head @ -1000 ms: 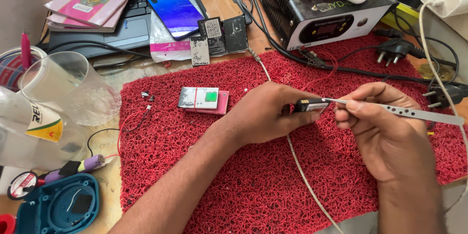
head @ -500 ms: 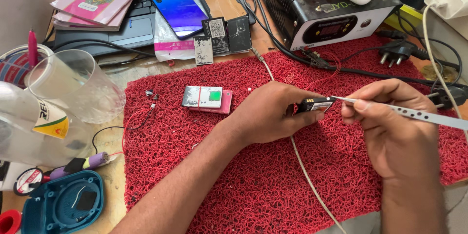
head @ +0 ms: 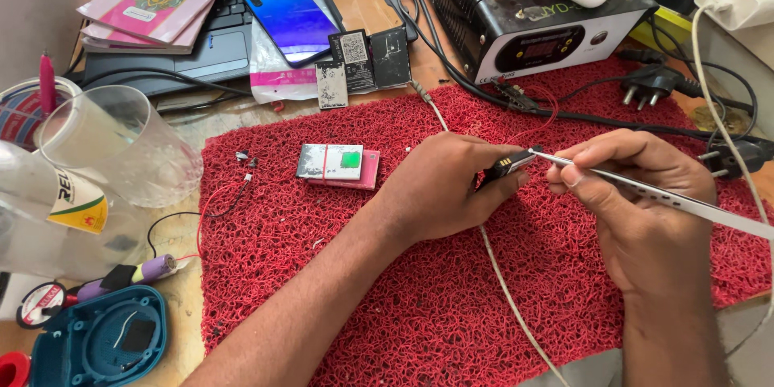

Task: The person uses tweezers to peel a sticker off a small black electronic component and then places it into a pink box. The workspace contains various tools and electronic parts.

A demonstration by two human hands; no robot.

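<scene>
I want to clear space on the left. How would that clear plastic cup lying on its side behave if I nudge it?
The clear plastic cup lies on its side off the red mat, so it would probably roll. It looks thin-walled and empty, likely very light. A second cup sits against it and may shift too.

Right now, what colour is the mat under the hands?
Red, a coarse looped mat; the head view shows it clearly.
</scene>
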